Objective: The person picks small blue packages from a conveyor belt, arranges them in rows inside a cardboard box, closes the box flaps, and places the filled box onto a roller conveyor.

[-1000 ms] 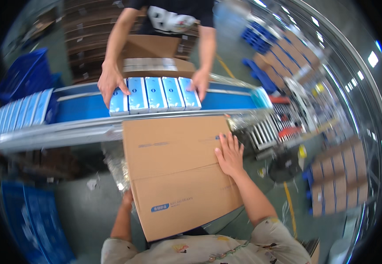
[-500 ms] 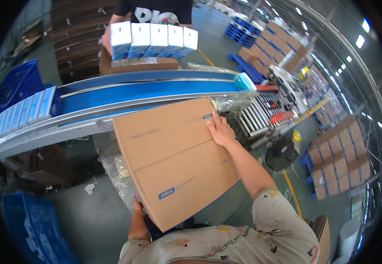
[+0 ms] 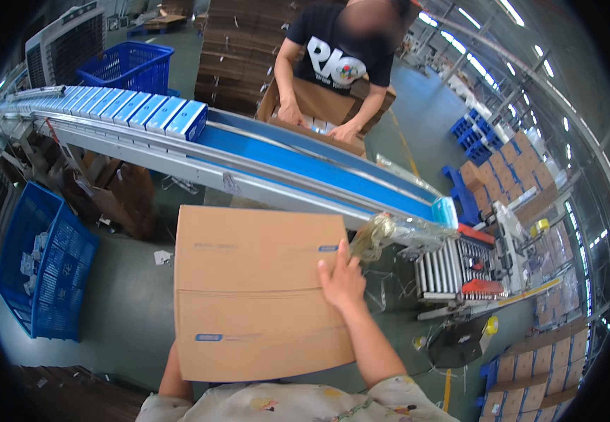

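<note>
Flatly, right hand [image 3: 344, 283] lies spread at the carton [image 3: 255, 299] edge, floor [image 3: 400, 327] beyond; left hand hidden, grip unclear.

This was a factory packing hall. A blue conveyor belt [image 3: 305, 169] ran from ten o'clock toward four, with a close row of blue-and-white packs [image 3: 136, 109] at its ten o'clock end. Just past twelve, a co-worker [image 3: 333, 60] bent over an open carton [image 3: 347, 144], and a large brown box [image 3: 262, 281] sat near the centre. Steel rollers [image 3: 440, 271] lay at four o'clock. Stacked cartons [image 3: 516, 169] stood between two and three, near blue pallets [image 3: 475, 133]; flat cardboard [image 3: 231, 67] was piled at eleven. A plastic crate [image 3: 125, 67] at ten, rows of ceiling lamps [image 3: 471, 17] at one and a yellow-lined floor [image 3: 129, 302] confirmed industry.
</note>
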The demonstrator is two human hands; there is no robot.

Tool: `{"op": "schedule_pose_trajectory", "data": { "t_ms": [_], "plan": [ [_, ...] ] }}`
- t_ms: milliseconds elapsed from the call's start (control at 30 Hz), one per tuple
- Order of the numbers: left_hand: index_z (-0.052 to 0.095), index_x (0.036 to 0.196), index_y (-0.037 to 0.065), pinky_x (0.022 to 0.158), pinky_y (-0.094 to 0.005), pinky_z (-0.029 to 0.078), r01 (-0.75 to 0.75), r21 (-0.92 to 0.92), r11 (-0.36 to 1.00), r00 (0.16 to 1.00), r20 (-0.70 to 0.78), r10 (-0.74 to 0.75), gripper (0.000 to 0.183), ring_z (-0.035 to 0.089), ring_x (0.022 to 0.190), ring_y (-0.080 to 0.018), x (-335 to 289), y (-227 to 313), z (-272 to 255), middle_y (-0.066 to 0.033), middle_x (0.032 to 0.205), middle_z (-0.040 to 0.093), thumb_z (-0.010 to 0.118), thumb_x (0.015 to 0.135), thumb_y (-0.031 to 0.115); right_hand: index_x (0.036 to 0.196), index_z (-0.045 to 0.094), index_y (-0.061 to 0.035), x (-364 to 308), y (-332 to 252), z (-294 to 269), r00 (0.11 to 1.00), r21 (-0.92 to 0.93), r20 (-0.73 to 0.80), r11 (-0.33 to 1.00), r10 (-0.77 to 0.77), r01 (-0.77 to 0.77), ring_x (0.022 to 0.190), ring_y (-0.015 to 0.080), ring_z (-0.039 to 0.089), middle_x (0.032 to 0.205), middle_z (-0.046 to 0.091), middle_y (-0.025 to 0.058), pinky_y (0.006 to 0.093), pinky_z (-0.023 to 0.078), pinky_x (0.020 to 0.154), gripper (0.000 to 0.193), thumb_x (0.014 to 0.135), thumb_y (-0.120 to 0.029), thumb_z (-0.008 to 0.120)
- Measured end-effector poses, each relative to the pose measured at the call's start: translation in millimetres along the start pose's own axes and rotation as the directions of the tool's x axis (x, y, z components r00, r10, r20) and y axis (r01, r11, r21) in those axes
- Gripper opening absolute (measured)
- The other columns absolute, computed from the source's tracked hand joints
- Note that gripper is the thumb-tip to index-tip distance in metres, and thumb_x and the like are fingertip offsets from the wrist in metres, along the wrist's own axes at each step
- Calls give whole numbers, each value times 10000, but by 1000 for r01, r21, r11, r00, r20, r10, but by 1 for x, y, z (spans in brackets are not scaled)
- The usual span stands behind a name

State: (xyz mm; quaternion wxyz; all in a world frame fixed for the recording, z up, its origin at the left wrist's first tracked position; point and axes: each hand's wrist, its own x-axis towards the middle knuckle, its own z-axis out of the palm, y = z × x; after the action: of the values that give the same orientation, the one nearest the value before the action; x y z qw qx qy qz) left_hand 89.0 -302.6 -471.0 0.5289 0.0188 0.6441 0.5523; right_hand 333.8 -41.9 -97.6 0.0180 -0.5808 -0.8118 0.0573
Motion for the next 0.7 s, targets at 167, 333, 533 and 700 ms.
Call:
{"op": "schedule_pose_trajectory", "data": {
  "t_ms": [167,333,533,700],
  "plan": [
    [431,1240,27,896,-354,412,14,59,998,999,33,-16,666,498,1084,-255,20,-20,13,-123,1197,510,328,865,568,1382,150,-164,40,46,-9,999,16,17,999,36,-36,987,367,510,1122,429,229,451,426,804,651,852,-489,342],
    [474,1201,15,871,-322,421,99,-369,924,971,240,-8,639,525,1031,-221,16,-36,31,-104,1143,545,351,871,548,1393,111,-234,60,118,-7,974,153,118,966,193,-210,1214,406,316,1341,307,219,441,304,964,608,871,-526,219],
    [509,1148,-30,802,-319,448,58,-233,971,987,-135,-92,594,548,948,-195,-52,40,-33,-115,1083,567,419,875,490,1395,129,-135,54,173,65,998,554,57,832,-18,-17,1292,323,226,1395,258,164,370,217,1037,606,903,-464,259],
    [591,927,-42,655,-283,450,-503,9,864,781,-422,460,415,553,742,-136,-220,203,-79,-96,859,610,486,876,356,1377,202,-68,22,96,86,960,979,201,17,-196,-201,1278,209,250,1393,274,89,314,220,1031,618,914,-464,304]
  ]
}}
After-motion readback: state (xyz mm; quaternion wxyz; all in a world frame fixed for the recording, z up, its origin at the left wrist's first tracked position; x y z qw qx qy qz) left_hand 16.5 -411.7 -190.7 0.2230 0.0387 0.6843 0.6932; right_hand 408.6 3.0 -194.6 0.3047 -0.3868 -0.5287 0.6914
